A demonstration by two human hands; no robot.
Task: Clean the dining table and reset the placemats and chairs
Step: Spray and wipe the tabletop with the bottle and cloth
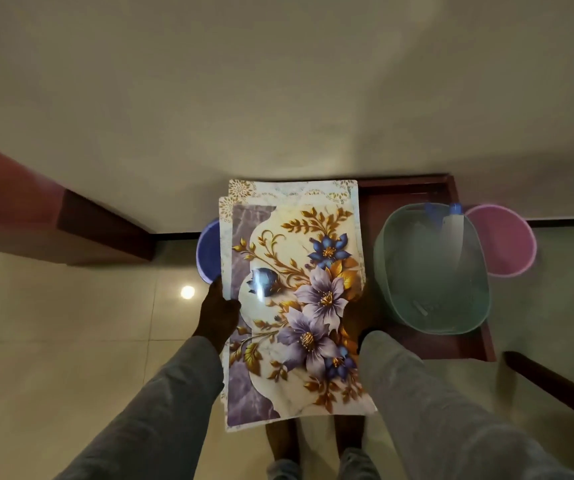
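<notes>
I hold a stack of floral placemats (296, 299) flat in front of me, purple and blue flowers with gold leaves on the top one. My left hand (218, 315) grips the stack's left edge, thumb on top. My right hand (360, 313) holds the right edge and is mostly hidden under the mats; only a dark part shows above my grey sleeve. The edges of at least two more mats stick out at the top left.
A low dark wooden stool (458, 341) by the wall carries a pale green basin (431, 271) with a spray bottle (452, 220) inside. A pink bucket (507, 240) stands behind it, a blue bucket (209, 251) under the mats. Dark wooden furniture (71, 220) stands left, another wooden piece (555, 386) right.
</notes>
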